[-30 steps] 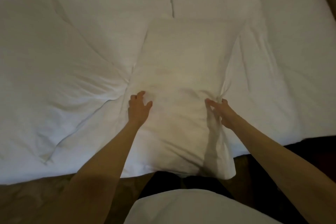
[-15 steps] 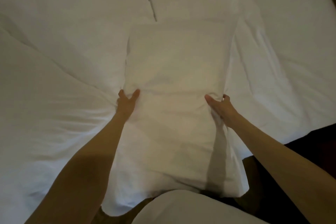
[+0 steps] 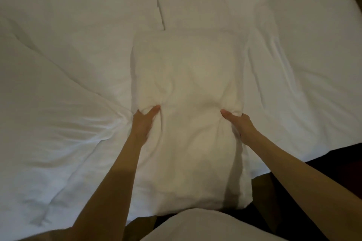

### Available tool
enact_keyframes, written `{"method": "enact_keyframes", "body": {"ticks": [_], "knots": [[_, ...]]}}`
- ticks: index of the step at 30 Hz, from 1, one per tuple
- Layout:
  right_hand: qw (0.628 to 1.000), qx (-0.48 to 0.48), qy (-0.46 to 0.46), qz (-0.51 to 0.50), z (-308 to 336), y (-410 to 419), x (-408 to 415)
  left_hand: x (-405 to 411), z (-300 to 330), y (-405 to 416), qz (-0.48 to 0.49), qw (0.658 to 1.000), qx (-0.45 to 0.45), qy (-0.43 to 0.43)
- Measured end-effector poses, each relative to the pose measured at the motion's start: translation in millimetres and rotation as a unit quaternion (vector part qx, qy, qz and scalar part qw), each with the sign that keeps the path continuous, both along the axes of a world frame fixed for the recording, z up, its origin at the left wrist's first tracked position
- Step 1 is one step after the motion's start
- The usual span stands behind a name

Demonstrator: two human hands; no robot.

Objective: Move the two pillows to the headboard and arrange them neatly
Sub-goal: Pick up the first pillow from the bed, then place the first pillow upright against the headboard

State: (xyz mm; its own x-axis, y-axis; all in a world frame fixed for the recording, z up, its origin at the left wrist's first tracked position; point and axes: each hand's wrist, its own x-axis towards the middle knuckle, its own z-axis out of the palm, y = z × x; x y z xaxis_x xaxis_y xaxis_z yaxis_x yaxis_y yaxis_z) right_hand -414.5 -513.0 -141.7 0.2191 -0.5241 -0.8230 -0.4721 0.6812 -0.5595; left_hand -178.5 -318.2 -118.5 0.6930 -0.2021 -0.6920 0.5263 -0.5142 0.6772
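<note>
Pillow (image 3: 188,107) lies lengthwise on duvet (image 3: 68,84), long axis running away from person | left hand (image 3: 144,121), right hand (image 3: 238,125) pinch opposite long edges, equally near | headboard unseen, second pillow not identifiable

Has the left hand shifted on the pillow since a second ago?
Yes. The left hand went from lying on top of the pillow to its left edge, thumb now pinching the fabric, beside the duvet.
</note>
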Motion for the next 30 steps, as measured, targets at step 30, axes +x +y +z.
{"method": "enact_keyframes", "body": {"ticks": [30], "knots": [[0.984, -0.156, -0.089, 0.003, 118.7, -245.2, -299.8, -328.8, 81.7, -214.5, 0.015, 0.995, -0.081, -0.048]]}}
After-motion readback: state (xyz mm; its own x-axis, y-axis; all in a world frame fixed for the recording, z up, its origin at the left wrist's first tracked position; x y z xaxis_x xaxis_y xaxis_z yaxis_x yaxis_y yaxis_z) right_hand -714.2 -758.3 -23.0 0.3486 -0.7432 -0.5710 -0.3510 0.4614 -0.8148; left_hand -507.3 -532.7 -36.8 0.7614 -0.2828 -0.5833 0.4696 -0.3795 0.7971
